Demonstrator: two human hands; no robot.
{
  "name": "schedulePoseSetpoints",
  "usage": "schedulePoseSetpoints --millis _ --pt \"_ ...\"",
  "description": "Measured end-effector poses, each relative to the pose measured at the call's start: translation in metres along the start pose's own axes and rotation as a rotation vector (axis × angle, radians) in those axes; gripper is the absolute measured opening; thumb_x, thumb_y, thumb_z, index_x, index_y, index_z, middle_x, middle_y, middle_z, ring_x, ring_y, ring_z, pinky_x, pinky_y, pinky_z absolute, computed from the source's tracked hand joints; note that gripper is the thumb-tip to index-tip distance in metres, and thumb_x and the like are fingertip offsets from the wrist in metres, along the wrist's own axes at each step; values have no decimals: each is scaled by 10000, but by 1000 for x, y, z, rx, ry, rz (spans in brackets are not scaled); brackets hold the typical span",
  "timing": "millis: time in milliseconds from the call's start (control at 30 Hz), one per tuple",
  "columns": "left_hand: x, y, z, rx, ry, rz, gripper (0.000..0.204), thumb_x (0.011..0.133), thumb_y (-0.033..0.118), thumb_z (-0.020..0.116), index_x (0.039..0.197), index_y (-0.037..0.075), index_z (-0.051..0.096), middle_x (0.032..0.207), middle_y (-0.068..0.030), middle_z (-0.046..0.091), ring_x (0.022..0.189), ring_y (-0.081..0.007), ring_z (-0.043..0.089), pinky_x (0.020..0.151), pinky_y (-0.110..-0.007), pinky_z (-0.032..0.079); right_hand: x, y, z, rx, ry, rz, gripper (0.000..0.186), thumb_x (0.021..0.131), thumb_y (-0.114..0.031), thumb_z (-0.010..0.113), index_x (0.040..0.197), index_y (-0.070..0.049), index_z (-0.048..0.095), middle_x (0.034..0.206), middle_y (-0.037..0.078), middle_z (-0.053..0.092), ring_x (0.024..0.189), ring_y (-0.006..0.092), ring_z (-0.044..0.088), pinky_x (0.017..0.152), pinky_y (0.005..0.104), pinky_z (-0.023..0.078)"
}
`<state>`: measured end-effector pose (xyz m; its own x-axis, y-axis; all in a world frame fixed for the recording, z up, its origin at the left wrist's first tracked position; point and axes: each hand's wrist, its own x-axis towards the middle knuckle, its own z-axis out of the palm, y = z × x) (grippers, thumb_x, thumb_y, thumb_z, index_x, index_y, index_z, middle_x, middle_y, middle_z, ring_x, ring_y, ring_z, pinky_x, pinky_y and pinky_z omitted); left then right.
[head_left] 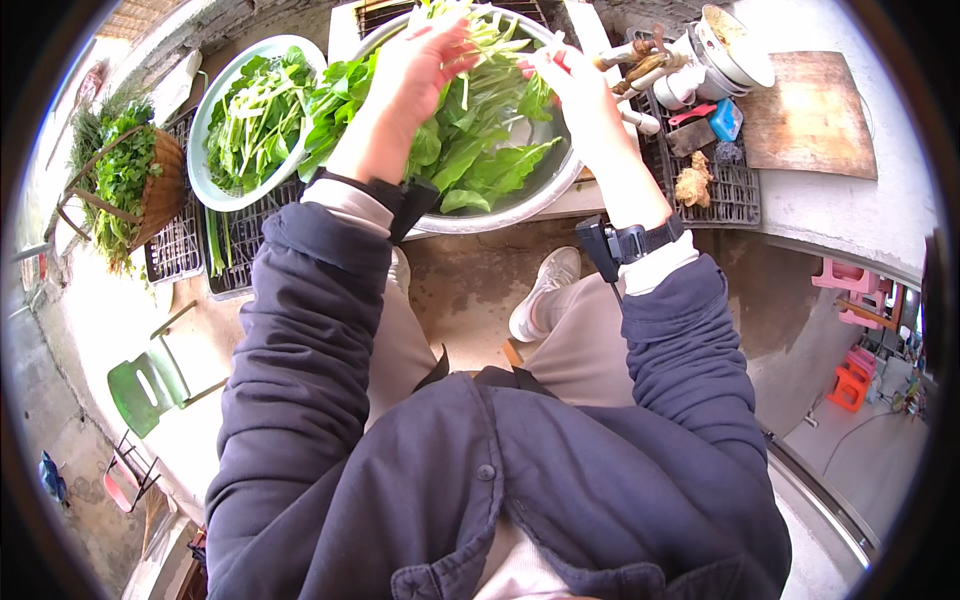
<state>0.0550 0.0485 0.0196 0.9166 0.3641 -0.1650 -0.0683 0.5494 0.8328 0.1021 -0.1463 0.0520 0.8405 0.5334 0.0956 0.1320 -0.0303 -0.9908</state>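
Note:
A wide metal basin (515, 212) in front of me holds a heap of leafy greens (480, 150) with pale stems. My left hand (425, 65) is over its left part, fingers loosely apart and reaching toward the stems; strong light washes out their tips. Opposite it, my right hand (575, 85) has its fingertips pinched together above the basin's right side. From those fingertips a green leaf (536, 97) hangs down. Left of the basin stands a pale green bowl (203, 125) full of cut leafy greens.
A wicker basket (165, 175) of herbs stands far left, near black plastic crates (235, 270). At right, a ginger root (693, 180) lies on another crate, beside a wooden board (810, 115) and stacked pots (735, 45). A green chair (140, 390) is lower left.

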Motion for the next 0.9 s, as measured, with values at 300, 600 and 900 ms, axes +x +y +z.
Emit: schedulePoseSetpoints --millis 300,600,900 --pt "-12 -59 47 643 -27 -116 300 957 290 571 1122 56 662 1028 -66 648 783 -137 612 661 -272 525 -12 7 -16 -216 28 232 216 975 -182 509 1104 -13 547 865 65 655 698 126 643 612 260 523" --pt "-26 -112 37 1371 -476 -470 331 787 197 697 1052 -1 676 883 -146 686 638 -204 655 589 -323 553 -18 0 -33 -149 25 64 225 969 -112 508 1162 -6 558 827 42 601 703 91 566 684 241 520" --pt "-30 -12 41 930 -274 -313 420 767 280 779 1076 13 683 909 -56 679 661 -129 565 588 -260 473 -12 3 -31 -387 156 27 318 895 -272 640 1079 -13 625 824 17 571 725 82 515 652 249 414"
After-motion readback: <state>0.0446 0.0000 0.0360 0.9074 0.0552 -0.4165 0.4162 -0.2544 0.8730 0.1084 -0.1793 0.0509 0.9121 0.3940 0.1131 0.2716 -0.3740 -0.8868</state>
